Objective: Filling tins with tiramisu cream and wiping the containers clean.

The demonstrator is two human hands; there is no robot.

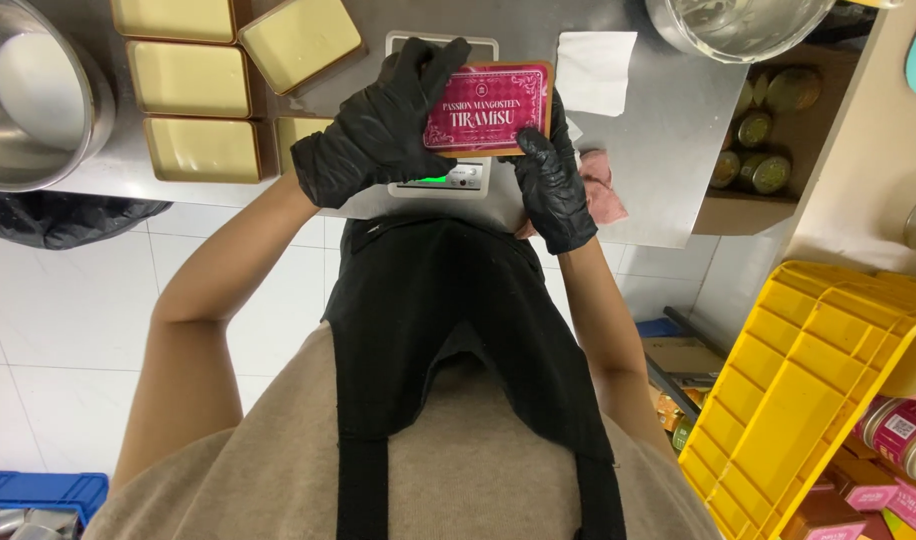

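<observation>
Two black-gloved hands grip a magenta rectangular tin (486, 109) over the scale (448, 178): left hand (383, 125) spread across its left edge, right hand (555, 185) clasping its lower right corner.

Black gloves cover the left hand (378, 125) and right hand (555, 185); black apron over beige top.

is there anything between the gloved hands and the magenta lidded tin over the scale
Nothing visible does. The left hand and right hand already grip the magenta lidded tin directly, holding it above the scale.
</observation>
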